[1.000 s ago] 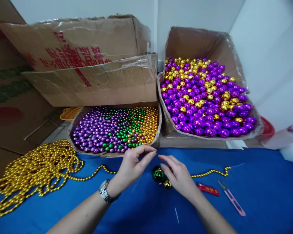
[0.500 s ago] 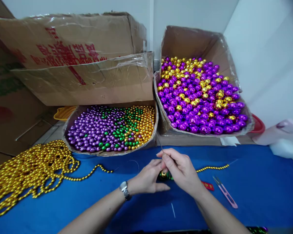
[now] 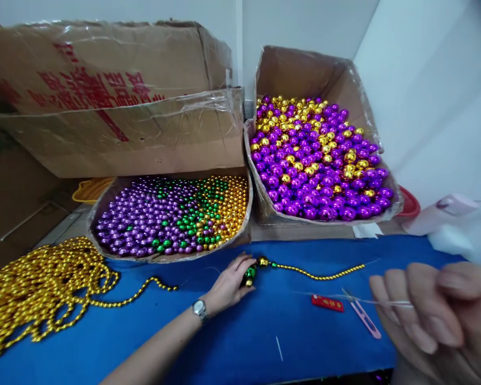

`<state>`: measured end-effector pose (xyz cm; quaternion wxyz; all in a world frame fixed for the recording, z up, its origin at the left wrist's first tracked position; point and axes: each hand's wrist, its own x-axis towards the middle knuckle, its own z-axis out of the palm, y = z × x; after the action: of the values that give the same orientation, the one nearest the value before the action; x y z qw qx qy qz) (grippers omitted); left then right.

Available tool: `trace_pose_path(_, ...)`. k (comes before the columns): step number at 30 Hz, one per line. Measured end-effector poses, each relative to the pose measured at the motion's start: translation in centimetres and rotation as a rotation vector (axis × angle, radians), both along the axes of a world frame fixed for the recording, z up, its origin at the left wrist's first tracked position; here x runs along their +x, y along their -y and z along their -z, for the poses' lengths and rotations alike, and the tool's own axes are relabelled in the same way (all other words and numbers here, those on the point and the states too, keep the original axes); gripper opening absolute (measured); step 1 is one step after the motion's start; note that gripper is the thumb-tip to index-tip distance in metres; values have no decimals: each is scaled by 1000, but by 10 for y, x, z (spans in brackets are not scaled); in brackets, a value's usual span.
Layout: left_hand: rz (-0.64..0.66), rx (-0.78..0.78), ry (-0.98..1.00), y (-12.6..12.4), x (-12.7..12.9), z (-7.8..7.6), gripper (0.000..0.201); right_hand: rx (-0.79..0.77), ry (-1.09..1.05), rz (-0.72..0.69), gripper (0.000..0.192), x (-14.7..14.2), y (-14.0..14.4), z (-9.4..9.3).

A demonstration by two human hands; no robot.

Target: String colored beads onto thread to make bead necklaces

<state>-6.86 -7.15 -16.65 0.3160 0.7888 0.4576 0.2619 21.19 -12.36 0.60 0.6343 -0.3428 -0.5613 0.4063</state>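
The person's left forearm is bare, with no sleeve in view. A wristwatch with a round pale dial, silver metal case and metal band (image 3: 199, 309) sits on the wrist just behind the left hand (image 3: 229, 282). The right hand (image 3: 433, 315) is bare too, large and blurred, its fingers (image 3: 419, 321) ringless with short, unpainted nails.

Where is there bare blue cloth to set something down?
Free: the blue cloth in front of the left hand, and between the gold bead pile and that hand. Crowded: around the red item and pink snips.
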Motion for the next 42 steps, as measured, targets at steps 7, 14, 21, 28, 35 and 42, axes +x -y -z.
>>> trace_pose_path(7,118,-90,-82,25,-24,-39,93,-72,-192,-107,12,-29,-8,23)
trace_pose_path(14,68,-3,13,35,-7,-44,67,-109,-150,-162,14,-32,-8,33)
trace_pose_path(21,94,142,85,29,23,-61,38,-161,-49,-107,16,-29,-13,48)
trace_pose_path(28,-44,379,199,-31,51,-140,26,-311,-9,27,30,-24,-23,55)
trace_pose_path(35,-211,659,-317,-138,70,-180,23,-408,61,56,32,-15,-21,68)
trace_pose_path(42,-284,618,-551,-167,76,-172,31,-410,184,74,35,-16,-21,72)
